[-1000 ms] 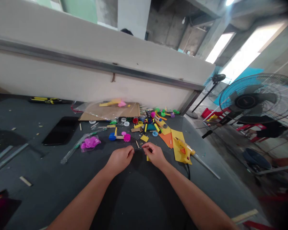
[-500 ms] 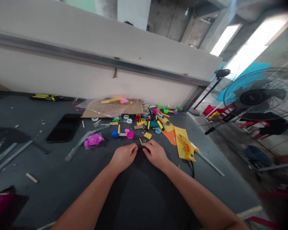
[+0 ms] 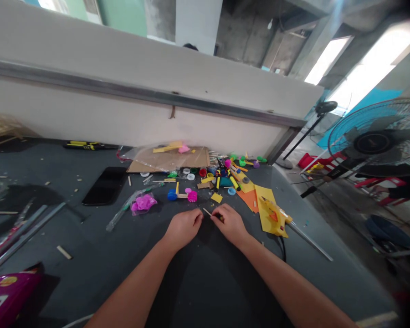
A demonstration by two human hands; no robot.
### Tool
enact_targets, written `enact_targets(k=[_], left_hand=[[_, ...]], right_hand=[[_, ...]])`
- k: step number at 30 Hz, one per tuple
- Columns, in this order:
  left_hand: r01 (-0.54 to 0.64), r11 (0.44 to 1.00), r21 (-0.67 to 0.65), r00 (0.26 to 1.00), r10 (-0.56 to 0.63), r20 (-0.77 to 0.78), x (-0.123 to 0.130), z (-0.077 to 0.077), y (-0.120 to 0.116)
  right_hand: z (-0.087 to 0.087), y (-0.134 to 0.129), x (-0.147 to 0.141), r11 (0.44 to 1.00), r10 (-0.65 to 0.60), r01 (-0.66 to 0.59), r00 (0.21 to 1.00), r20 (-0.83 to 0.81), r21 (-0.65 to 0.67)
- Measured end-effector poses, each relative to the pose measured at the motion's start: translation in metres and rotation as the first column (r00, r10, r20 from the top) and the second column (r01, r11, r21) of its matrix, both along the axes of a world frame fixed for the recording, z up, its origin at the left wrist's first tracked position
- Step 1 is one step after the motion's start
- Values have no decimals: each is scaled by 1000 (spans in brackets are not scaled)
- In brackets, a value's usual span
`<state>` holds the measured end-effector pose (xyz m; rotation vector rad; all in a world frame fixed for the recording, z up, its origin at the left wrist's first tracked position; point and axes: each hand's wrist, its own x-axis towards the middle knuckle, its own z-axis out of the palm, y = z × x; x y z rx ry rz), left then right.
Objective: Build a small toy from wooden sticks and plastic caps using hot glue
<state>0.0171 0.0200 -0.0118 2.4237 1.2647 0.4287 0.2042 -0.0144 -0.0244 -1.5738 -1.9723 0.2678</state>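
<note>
My right hand (image 3: 229, 222) pinches a short thin wooden stick (image 3: 207, 212), whose pale end points up and left toward my other hand. Close beside it, my left hand (image 3: 185, 226) is closed with the thumb against the curled fingers; whatever is in them is hidden. A small gap separates the two hands, just above the dark table (image 3: 191, 287). Beyond them lies a little assembly of sticks and bottle caps (image 3: 181, 196), blue at one end and pink at the other. A small yellow square (image 3: 216, 197) lies just past my right hand.
A yellow glue gun (image 3: 276, 218) rests on yellow sheets at the right. Coloured caps and pliers (image 3: 230, 177) crowd the back. At left are a black phone (image 3: 104, 186), a bag of purple pieces (image 3: 143, 202) and a purple package (image 3: 12, 291). A fan (image 3: 374, 142) stands off the table.
The view has shifted, so the table's things appear farther right and slightly lower. The stick in my right hand now leans more sideways, and that hand sits slightly farther from the left.
</note>
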Motion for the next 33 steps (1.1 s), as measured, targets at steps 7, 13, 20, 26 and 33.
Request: enact_targets(k=[7,13,20,26,33], left_hand=[[-5,1000,-12,1000,5,19,-1,-3,0],[2,1000,11,999,-3,44,-2,-5,0],[1,1000,12,999,-2,47,-3,-3,-1],[9,1000,-24,1000,-9,17,-4,-5,1],[31,999,17,997,-32,71,-4,-7,3]], right_hand=[[1,-7,-1,993,-53,59,997,-58,105],[2,-8,-4,982,15,-26,998,58,185],[2,-10,-8,988,55,-84,975,213,131],[37,19,10,977,138,-176,950,281,117],[51,124,6,987,95,-124,962,-256,-99]])
